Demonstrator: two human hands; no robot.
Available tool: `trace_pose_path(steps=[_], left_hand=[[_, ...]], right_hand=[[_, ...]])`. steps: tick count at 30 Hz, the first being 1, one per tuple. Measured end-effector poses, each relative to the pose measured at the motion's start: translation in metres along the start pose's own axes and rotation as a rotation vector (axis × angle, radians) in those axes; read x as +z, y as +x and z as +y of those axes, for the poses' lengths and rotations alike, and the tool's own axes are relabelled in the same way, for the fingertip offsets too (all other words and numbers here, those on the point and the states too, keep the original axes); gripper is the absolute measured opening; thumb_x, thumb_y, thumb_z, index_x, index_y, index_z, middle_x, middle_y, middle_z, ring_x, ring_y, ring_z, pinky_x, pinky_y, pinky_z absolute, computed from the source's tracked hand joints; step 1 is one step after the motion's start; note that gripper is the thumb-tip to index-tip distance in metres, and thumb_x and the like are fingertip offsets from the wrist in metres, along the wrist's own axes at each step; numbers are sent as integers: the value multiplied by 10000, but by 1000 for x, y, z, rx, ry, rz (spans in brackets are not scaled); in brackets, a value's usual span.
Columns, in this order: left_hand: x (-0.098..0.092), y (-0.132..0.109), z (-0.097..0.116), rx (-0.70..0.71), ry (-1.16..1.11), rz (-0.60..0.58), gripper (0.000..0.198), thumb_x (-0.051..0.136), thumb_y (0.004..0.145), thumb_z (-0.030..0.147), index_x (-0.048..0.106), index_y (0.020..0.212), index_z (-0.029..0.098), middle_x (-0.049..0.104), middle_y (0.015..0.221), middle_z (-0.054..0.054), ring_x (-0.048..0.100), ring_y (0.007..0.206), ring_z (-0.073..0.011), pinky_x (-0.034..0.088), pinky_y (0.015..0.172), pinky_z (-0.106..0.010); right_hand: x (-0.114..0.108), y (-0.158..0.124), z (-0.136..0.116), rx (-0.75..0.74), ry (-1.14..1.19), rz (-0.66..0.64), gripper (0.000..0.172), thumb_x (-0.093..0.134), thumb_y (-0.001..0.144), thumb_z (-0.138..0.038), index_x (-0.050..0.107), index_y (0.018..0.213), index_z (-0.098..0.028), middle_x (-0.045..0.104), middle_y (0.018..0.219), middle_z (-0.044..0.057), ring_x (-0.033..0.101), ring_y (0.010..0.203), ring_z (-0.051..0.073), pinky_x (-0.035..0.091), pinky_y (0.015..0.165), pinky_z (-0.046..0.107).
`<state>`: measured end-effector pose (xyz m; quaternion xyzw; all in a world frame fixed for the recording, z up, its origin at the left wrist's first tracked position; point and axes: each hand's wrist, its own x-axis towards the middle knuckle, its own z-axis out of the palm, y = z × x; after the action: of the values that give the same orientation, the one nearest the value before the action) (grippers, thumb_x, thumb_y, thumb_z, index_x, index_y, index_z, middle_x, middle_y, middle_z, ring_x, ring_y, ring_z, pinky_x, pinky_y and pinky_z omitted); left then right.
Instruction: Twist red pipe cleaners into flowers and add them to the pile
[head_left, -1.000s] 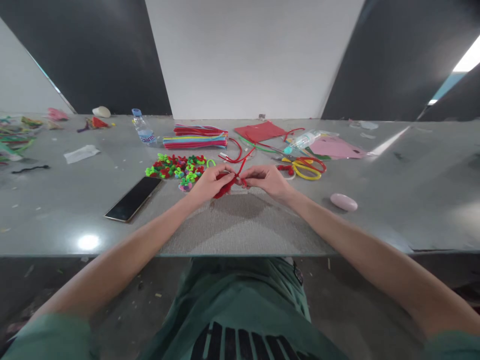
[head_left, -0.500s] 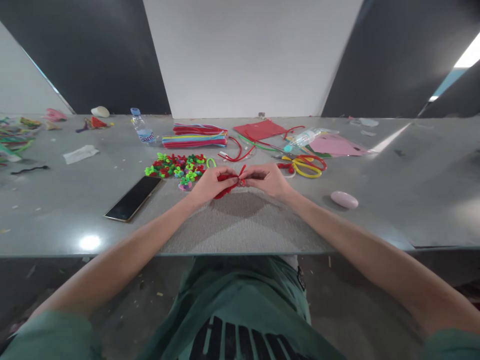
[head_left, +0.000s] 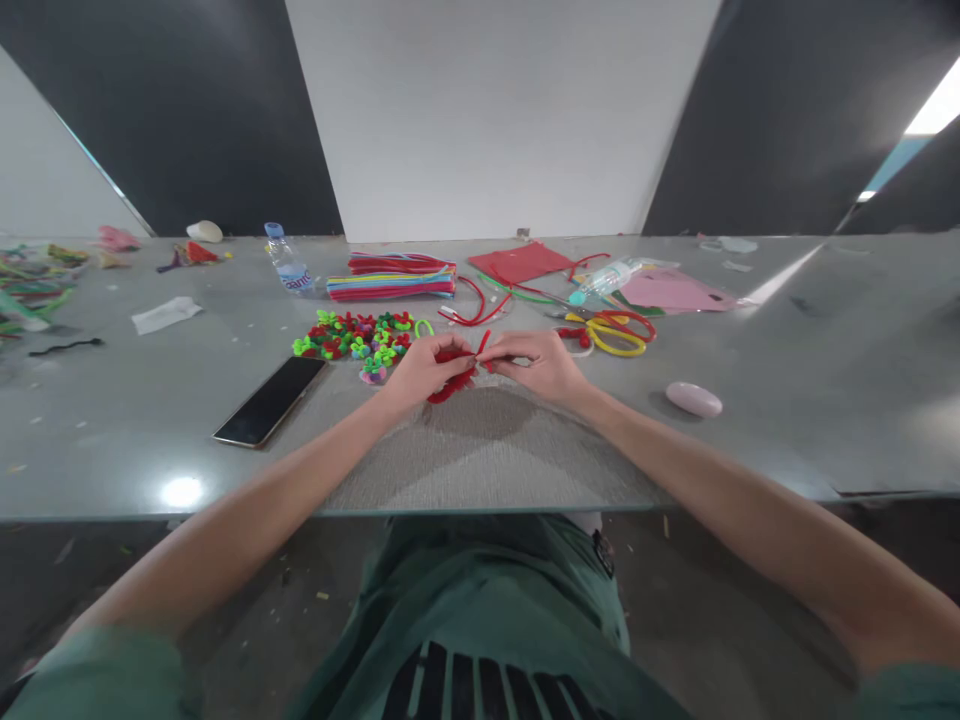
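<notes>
Above the grey cloth mat (head_left: pixel 480 470), my left hand (head_left: pixel 422 372) is closed around a fuzzy red pipe-cleaner piece (head_left: pixel 452 388). Its lower edge shows below my fingers, and the rest is covered. My right hand (head_left: pixel 536 362) meets it from the right, thumb and fingertips pinched on a red pipe cleaner (head_left: pixel 485 340) whose end sticks up between the hands. Small pipe-cleaner flowers (head_left: pixel 356 338) in green and red lie in a heap just left of my left hand. Beyond my right hand are scissors (head_left: pixel 619 333) with yellow and red handles.
Bundled pipe cleaners (head_left: pixel 391 278) lie at the back, beside a red sheet (head_left: pixel 519 261) and a pink sheet (head_left: pixel 675 290). A phone (head_left: pixel 271 402) rests at the left, a water bottle (head_left: pixel 289 262) behind it. A pink oval object (head_left: pixel 694 400) sits at the right.
My right fingertips have shifted slightly at the red pipe cleaner, and more of the fuzzy red piece shows under my left hand. The view has moved a little.
</notes>
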<state>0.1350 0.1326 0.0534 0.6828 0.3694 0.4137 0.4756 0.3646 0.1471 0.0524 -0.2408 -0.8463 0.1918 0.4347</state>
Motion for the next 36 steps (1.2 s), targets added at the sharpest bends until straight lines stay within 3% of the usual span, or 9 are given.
trace_pose_path(steps=[5, 13, 20, 24, 29, 36], left_hand=[[1, 0, -1, -15, 7, 5, 145, 714, 896, 303, 646, 865, 178, 662, 662, -13, 589, 545, -107, 362, 479, -204], [0, 1, -4, 28, 33, 4, 188, 734, 912, 352, 644, 885, 188, 646, 625, 4, 578, 520, -105, 359, 477, -205], [0, 2, 3, 55, 114, 46, 95, 719, 880, 253, 665, 842, 184, 664, 698, 4, 578, 561, -101, 415, 548, -232], [-1, 3, 0, 104, 158, 62, 122, 730, 862, 270, 661, 803, 188, 640, 701, 11, 557, 610, -108, 427, 593, -245], [-2, 2, -2, 55, 142, 47, 185, 723, 894, 343, 640, 820, 195, 599, 643, 22, 509, 551, -103, 368, 517, -241], [-3, 3, -4, 72, 141, 39, 178, 714, 906, 325, 635, 821, 189, 590, 651, 19, 504, 561, -99, 379, 538, -235]], right_hand=[[4, -4, 0, -136, -124, 12, 180, 650, 1030, -242, 830, 1025, -247, 806, 941, 21, 740, 813, 155, 562, 770, 275], [5, -6, 1, -100, -172, 32, 122, 660, 986, -203, 780, 976, -224, 799, 893, 13, 727, 770, 151, 562, 754, 265], [3, -5, -4, 21, -216, -68, 388, 680, 962, -223, 702, 1346, -276, 803, 1153, 37, 749, 861, 176, 599, 853, 321], [3, -4, -4, 37, -215, -103, 331, 691, 957, -240, 702, 1288, -243, 801, 1101, 41, 748, 838, 173, 601, 837, 315], [-2, -2, -5, 22, -211, -123, 214, 700, 941, -233, 708, 1154, -236, 780, 1079, 42, 744, 872, 184, 610, 839, 320], [-2, -2, 0, -10, -264, -144, 323, 675, 923, -176, 683, 1235, -259, 761, 1165, 47, 727, 993, 208, 603, 889, 343]])
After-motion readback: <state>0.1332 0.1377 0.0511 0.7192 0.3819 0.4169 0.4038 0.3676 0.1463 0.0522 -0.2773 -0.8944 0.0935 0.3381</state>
